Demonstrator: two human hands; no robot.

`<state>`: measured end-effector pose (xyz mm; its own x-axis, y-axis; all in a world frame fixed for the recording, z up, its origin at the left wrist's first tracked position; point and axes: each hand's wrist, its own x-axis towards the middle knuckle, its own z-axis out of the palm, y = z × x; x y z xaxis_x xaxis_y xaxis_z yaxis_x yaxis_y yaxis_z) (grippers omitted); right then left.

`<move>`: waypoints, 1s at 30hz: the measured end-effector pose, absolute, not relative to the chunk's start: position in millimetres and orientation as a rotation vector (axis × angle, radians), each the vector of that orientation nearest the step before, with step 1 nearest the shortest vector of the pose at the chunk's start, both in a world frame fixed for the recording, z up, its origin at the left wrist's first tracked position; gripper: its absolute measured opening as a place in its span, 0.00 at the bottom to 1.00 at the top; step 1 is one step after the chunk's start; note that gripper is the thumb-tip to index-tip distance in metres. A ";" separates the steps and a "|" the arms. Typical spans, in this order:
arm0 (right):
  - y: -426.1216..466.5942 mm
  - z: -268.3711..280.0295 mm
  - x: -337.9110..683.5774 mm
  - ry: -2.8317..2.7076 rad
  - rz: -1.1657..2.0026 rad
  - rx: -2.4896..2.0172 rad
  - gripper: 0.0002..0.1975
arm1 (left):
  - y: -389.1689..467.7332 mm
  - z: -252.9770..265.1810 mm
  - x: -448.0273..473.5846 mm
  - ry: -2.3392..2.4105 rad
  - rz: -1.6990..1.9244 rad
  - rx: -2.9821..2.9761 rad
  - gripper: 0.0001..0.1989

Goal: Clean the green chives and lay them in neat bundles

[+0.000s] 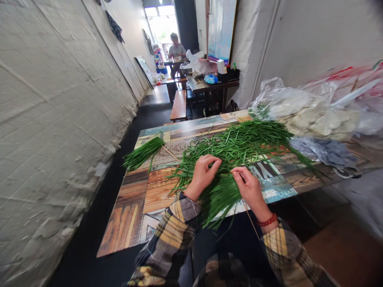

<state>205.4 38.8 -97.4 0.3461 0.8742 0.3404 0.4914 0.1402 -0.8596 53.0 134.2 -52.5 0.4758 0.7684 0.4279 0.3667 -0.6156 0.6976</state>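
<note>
Bunch of green stalks (220, 197) is lying over the near edge of the table (128, 223), ends overhanging. Left hand (206, 171) is curling its fingers beside the bunch's upper part; cannot tell whether they are gripping. Right hand (249, 186) is bringing thumb and forefinger together at its right side; pinched item unclear. Thin strand (252, 223) is hanging below. Smaller bunch (143, 154) is overhanging the left edge, near the far-left corner.

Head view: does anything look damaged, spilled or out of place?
Yes, mildly: the white-painted brick wall at left looks flaked and rough along its foot. Long, thin green stalks lie scattered loosely across the patchwork-patterned table, unlike the neat green bundle towards its left edge.
</note>
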 end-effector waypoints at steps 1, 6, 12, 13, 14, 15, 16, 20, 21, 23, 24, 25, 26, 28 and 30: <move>38.6 -98.0 205.1 -1.297 0.434 -1.504 0.12 | 132.8 -52.7 54.6 0.875 0.904 2.233 0.12; 41.0 -91.0 203.2 -1.316 0.381 -1.509 0.11 | 130.2 -54.3 57.0 0.647 0.674 2.215 0.13; 55.1 -29.7 209.2 -1.648 0.237 -1.378 0.08 | 129.1 -32.0 55.7 0.648 0.824 1.796 0.14; 58.4 -15.5 210.3 -1.702 0.210 -1.353 0.08 | 129.8 -23.7 55.3 0.641 0.839 1.744 0.14; 62.0 -1.2 211.0 -1.747 0.181 -1.330 0.08 | 130.7 -14.3 54.6 0.622 0.842 1.703 0.14; 65.9 12.6 211.3 -1.785 0.150 -1.307 0.08 | 131.7 -4.4 53.8 0.593 0.829 1.672 0.15; 69.9 25.6 211.5 -1.820 0.122 -1.282 0.08 | 132.7 5.5 52.8 0.562 0.803 1.650 0.16; 83.5 65.1 216.4 -1.887 0.120 -1.226 0.09 | 134.3 36.1 47.0 0.531 0.737 1.581 0.18; 84.7 71.2 220.1 -1.874 0.162 -1.239 0.10 | 133.8 40.4 45.3 0.540 0.755 1.550 0.18; 83.1 77.9 230.5 -1.835 0.267 -1.279 0.14 | 131.9 45.0 42.2 0.548 0.818 1.471 0.18; 80.3 78.7 236.5 -1.829 0.309 -1.297 0.16 | 130.6 46.0 41.0 0.549 0.856 1.432 0.18; 76.6 77.9 242.3 -1.833 0.318 -1.308 0.17 | 129.2 46.3 40.3 0.549 0.894 1.397 0.17; 72.0 75.8 247.5 -1.860 0.296 -1.312 0.17 | 127.8 46.4 40.2 0.551 0.930 1.369 0.17; 62.0 69.0 254.5 -1.918 0.230 -1.323 0.17 | 124.8 46.0 42.2 0.552 0.980 1.336 0.17; 52.3 62.0 256.4 -1.944 0.169 -1.342 0.16 | 121.6 46.0 46.6 0.544 0.992 1.328 0.17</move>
